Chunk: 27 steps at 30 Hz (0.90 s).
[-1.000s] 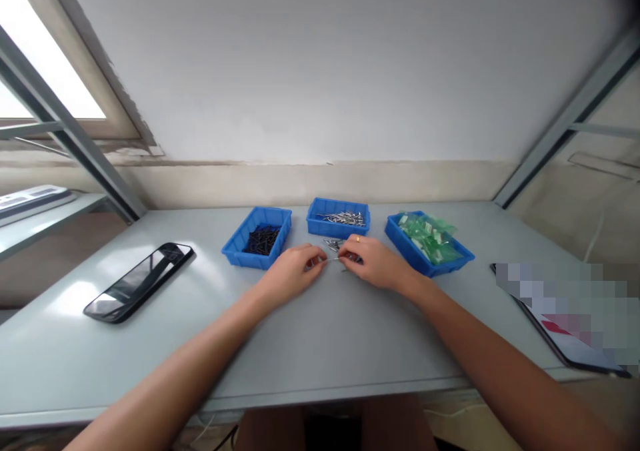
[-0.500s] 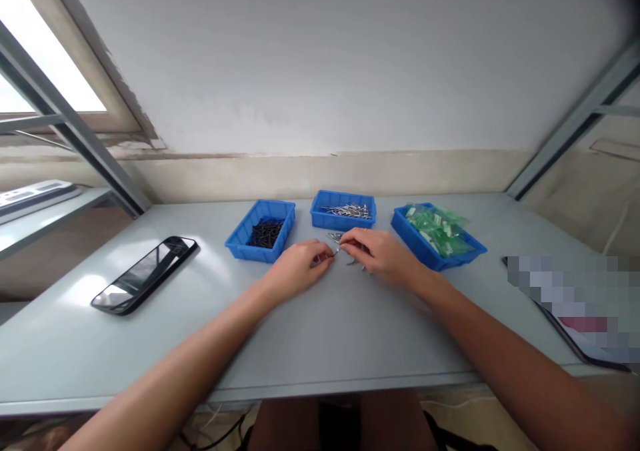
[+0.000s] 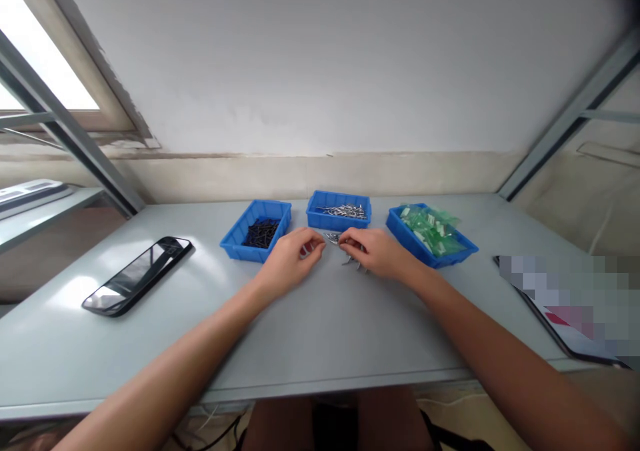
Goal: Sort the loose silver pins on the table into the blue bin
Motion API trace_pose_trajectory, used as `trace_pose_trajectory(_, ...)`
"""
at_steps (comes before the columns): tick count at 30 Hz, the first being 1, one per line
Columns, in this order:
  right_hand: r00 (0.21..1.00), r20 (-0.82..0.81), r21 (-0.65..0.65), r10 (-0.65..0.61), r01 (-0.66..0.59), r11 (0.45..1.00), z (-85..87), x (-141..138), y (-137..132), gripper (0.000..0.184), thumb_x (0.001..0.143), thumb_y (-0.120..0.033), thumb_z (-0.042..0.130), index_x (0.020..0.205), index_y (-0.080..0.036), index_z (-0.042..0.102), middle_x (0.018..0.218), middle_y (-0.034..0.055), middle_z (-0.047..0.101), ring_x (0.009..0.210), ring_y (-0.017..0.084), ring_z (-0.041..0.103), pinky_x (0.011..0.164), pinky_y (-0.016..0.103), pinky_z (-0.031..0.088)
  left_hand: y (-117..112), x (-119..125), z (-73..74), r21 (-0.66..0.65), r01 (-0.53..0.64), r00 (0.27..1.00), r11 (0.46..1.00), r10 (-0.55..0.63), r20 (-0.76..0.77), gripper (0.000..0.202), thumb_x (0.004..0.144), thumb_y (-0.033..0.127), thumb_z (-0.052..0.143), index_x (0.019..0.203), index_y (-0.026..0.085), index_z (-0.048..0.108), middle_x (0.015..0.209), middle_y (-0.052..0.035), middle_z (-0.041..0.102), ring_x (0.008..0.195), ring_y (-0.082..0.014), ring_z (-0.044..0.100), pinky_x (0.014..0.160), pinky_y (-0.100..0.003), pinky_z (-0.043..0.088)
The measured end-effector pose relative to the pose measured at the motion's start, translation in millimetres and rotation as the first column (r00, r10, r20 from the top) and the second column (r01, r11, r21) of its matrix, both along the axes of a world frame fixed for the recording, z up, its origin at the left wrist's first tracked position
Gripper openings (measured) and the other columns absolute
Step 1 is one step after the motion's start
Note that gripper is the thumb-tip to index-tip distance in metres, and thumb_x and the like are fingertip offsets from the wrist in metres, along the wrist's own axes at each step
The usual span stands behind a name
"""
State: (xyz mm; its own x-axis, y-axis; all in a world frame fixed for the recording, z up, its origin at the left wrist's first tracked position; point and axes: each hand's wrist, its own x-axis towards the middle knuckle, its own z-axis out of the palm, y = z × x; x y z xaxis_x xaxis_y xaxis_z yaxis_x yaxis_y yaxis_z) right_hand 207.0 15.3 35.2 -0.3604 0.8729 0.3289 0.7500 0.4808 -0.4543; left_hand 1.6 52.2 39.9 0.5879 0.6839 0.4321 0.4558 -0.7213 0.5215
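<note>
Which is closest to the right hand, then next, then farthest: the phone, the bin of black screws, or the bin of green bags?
1. Bin of green bags, just right of the right hand.
2. Bin of black screws, past the left hand.
3. Phone, far left on the table.

Metal pieces between the fingers are showing too small to tell apart, and the fingers are hiding whether any is being pinched. Far right of the fingers, a pixelated patch is masking something flat.
</note>
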Motion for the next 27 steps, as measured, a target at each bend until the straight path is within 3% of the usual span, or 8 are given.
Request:
trace_pose_trajectory(13,0.994,0.081,-0.036,0.078,-0.075,0.997,-2.6,-8.4,-3.5,0.011,0.085,-0.021,0.047,0.082,-0.019,0.057,0.073,0.0012,0.061,0.065,0.012,0.054,0.061,0.022,0.036,-3.4,1.1,0.4,0.024,0.08,0.997,0.996,-0.081,0.018,0.01,0.086,0.019,0.051,0.084,0.016,0.06,0.077,-0.0004,0.058,0.068,-0.01,0.054,0.065,-0.022,0.044)
trace_pose_trajectory(21,0.999,-0.055,-0.004,0.001,-0.001,1.0,6.5,-1.0,-5.3,0.007,0.083,-0.021,0.05,0.085,-0.019,0.056,0.07,-0.0008,0.062,0.061,0.01,0.055,0.058,0.021,0.038,0.2,-0.5,-1.0,-0.002,0.039,0.999,0.999,-0.039,-0.037,0.013,0.086,0.023,0.048,0.082,0.016,0.059,0.077,-0.002,0.059,0.068,-0.0125,0.053,0.066,-0.026,0.045)
trace_pose_trajectory(27,0.987,-0.158,0.029,0.027,-0.023,0.999,9.2,-3.5,-9.2,0.013,0.087,-0.029,0.047,0.088,-0.019,0.056,0.072,-0.0001,0.062,0.062,0.011,0.056,0.058,0.021,0.04,1.4,-1.0,-6.6,-0.052,0.098,0.988,0.994,-0.104,-0.113,0.014,0.085,0.021,0.047,0.084,0.017,0.061,0.079,-0.0023,0.06,0.069,-0.0124,0.054,0.065,-0.025,0.045)
